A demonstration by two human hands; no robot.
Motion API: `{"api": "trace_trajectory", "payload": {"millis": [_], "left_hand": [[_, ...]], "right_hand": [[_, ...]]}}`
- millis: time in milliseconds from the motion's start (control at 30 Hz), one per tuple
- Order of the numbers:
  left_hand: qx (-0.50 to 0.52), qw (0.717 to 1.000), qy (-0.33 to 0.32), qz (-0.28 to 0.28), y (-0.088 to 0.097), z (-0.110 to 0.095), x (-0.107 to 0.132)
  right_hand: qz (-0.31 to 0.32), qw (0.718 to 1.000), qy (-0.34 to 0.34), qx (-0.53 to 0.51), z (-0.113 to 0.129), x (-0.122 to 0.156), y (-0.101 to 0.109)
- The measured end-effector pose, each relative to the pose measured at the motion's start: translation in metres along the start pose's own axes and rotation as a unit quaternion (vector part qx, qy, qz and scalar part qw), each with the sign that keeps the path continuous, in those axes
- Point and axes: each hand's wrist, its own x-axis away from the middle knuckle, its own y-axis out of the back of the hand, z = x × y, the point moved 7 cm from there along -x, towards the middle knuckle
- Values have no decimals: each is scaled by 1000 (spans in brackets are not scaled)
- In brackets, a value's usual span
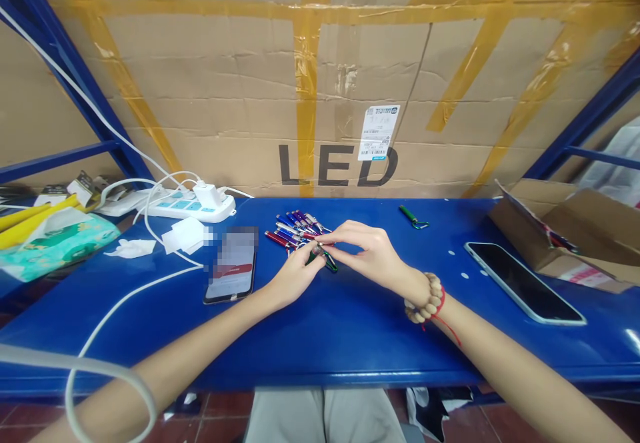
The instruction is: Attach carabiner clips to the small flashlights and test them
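Near the middle of the blue table, my left hand is closed on a small green keychain flashlight; its green carabiner clip hangs out below my fingers. My right hand, with a bead bracelet at the wrist, pinches the upper end of the same piece. Most of the flashlight is hidden by my fingers. Just behind my hands lies a pile of keychain flashlights in red, blue, purple and silver. Farther right, at the back, a single green keychain flashlight rests with its clip toward the right.
A phone lies left of my hands, another to the right. An open cardboard box stands at the right edge. A power strip, white cables, paper scraps and a tissue pack occupy the left. A large carton walls the back.
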Motion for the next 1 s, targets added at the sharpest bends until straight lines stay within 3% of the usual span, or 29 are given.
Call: {"api": "trace_trajectory", "payload": {"millis": [300,367,467,600,700,833,1000], "left_hand": [[25,1000,7,-1,-1,0,0],[42,999,10,-5,1,0,-1],[76,995,18,-54,10,3,-3],[99,989,27,-108,23,7,-6],[79,988,27,-126,26,8,-7],[37,991,31,-121,25,12,-8],[23,997,19,-73,19,9,-9]], "right_hand": [[59,998,-24,-21,-2,0,-7],[62,996,-49,-30,-4,-1,-6],[52,991,-119,-14,-18,0,-3],[158,963,-203,76,-40,13,-21],[211,948,-208,111,-47,21,-33],[187,960,-200,63,-47,20,-32],[121,944,-282,-124,-48,16,-25]]}}
